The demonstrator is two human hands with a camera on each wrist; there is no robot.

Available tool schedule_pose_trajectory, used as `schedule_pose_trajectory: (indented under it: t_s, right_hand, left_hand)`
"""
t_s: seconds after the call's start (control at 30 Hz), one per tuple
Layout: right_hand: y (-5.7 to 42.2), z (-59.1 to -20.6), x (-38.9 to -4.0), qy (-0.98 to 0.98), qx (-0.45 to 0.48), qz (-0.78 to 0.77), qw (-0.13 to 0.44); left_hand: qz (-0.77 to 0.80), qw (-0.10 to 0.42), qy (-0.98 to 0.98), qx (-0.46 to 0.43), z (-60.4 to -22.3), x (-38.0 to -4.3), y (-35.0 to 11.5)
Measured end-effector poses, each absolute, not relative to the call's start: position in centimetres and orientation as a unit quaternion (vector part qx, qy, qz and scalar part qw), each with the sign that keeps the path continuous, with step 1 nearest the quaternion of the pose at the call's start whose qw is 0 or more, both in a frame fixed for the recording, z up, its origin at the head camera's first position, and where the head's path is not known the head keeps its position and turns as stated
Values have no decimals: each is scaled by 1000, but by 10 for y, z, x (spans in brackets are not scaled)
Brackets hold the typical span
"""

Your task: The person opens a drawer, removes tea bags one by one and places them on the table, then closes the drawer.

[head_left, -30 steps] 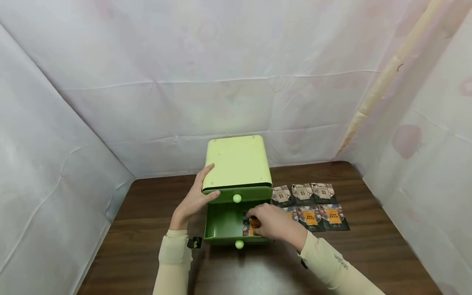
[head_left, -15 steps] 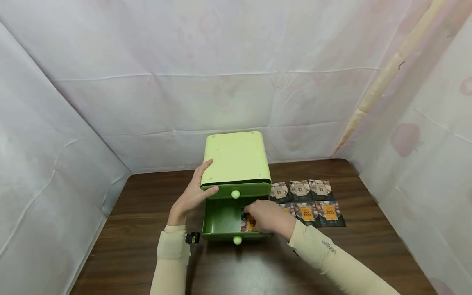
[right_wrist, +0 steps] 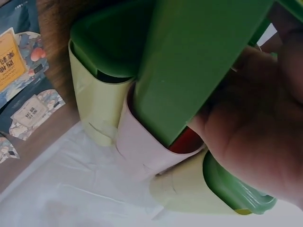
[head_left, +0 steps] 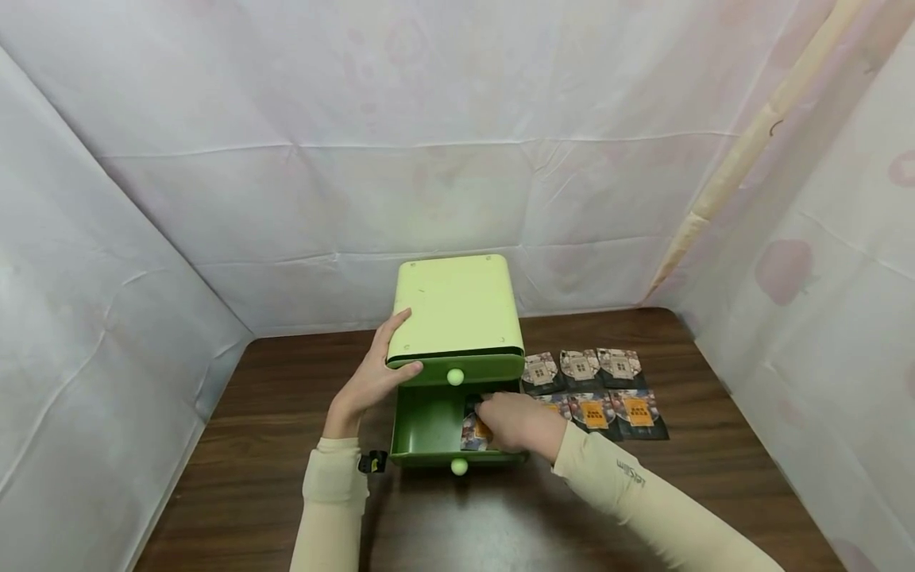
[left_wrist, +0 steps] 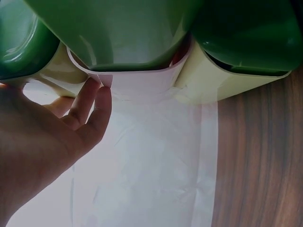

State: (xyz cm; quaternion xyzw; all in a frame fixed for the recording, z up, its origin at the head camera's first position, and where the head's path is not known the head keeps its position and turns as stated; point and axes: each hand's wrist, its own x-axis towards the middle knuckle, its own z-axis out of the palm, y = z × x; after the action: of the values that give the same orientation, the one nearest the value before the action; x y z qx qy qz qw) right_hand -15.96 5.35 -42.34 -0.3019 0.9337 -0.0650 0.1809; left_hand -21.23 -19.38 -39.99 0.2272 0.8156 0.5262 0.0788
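A small drawer cabinet (head_left: 457, 306) with a pale yellow-green top stands on the table. Its middle drawer (head_left: 429, 421) is pulled out, below a nearly closed top drawer (head_left: 493, 367). My left hand (head_left: 368, 383) grips the cabinet's left front corner, thumb on the top drawer's front. In the left wrist view its bent fingers (left_wrist: 99, 106) touch the pink tier's rim. My right hand (head_left: 518, 421) reaches into the middle drawer and holds a printed packet (head_left: 473, 433) at its right side. Those fingertips are mostly hidden.
Right of the cabinet lie two rows of flat packets, pale-labelled ones (head_left: 581, 367) behind orange-labelled ones (head_left: 635, 413). The dark wooden table (head_left: 300, 445) extends around the cabinet. Pale curtains (head_left: 429, 199) close off the back and sides.
My right hand has shifted slightly left inside the drawer, and the packet under it has turned a little. My left hand stays on the cabinet. The head view has tilted slightly.
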Motion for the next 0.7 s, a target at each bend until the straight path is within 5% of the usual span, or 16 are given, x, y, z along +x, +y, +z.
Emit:
schedule_pose_trajectory:
  t_s: [0.7]
  right_hand:
    - [51, -440, -165, 941, -326, -40, 81]
  left_hand:
    - [529, 77, 815, 225, -398, -211, -194]
